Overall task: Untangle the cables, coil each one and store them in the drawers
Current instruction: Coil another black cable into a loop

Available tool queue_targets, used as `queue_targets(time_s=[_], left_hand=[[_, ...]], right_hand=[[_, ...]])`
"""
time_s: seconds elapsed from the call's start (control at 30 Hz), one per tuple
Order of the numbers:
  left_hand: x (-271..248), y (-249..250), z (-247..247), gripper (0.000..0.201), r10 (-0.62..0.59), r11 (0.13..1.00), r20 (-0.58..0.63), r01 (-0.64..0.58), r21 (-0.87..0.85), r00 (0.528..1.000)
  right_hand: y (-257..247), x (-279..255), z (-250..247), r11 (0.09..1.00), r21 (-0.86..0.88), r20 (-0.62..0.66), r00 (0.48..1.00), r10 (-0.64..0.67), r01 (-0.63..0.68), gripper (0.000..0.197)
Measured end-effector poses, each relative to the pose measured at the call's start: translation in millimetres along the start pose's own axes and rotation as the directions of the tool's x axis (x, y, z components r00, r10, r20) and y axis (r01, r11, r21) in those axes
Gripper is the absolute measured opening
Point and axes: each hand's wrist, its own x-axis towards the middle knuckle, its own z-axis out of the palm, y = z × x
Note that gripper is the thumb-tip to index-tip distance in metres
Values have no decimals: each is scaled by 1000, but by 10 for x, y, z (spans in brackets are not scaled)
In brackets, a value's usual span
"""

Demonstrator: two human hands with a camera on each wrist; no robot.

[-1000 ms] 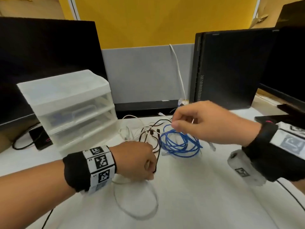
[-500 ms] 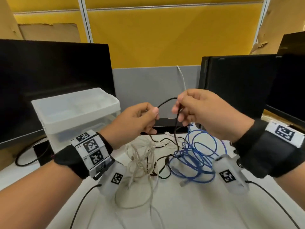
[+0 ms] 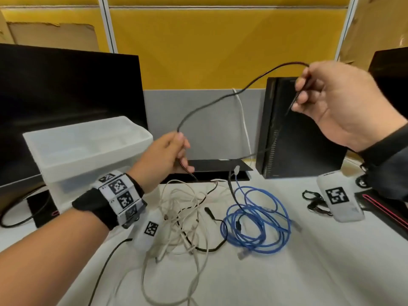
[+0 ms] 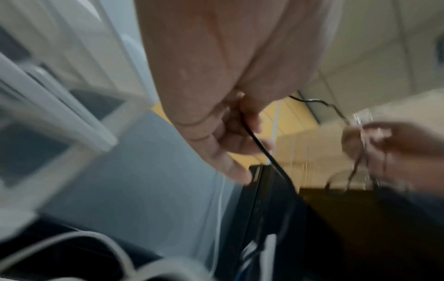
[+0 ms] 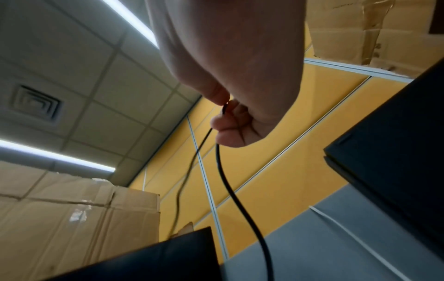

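A thin black cable (image 3: 223,98) arcs through the air between both hands. My left hand (image 3: 174,151) pinches it low at the centre, in front of the translucent drawer unit (image 3: 88,149). My right hand (image 3: 309,93) pinches it high at the right, and the cable (image 5: 228,182) hangs down from those fingers. The wrist views show fingers curled round the black cable (image 4: 261,150). On the white table (image 3: 287,272) lie a tangle of white cables (image 3: 183,213), a blue cable (image 3: 258,224) in loose loops, and more of the black cable threaded through both.
A black monitor (image 3: 66,102) stands behind the drawers, a black computer case (image 3: 295,140) at the right. A small black clip-like item (image 3: 313,199) lies at the right. Yellow and grey partition panels close the back.
Both hands rose off the table with the black cable. Since half a second ago the right hand has swung up and right, drawing a long span of cable out between the hands.
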Motion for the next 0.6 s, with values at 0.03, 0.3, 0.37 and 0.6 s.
queue_targets(time_s=[0.03, 0.3, 0.37, 0.6], left_hand=[[35, 98, 13, 32, 25, 998, -59, -28, -58, 998], [175, 1181, -159, 29, 292, 937, -227, -326, -128, 929], [174, 1145, -179, 29, 277, 952, -214, -297, -72, 937], [88, 736, 115, 35, 222, 952, -137, -185, 244, 965]], right_hand=[[43, -16, -13, 999, -50, -3, 1000, 4, -5, 15], [49, 40, -107, 979, -184, -109, 992, 65, -84, 20], [57, -3, -109, 961, -259, -61, 995, 85, -98, 19], [185, -285, -18, 498, -839, 147, 972, -182, 220, 42]])
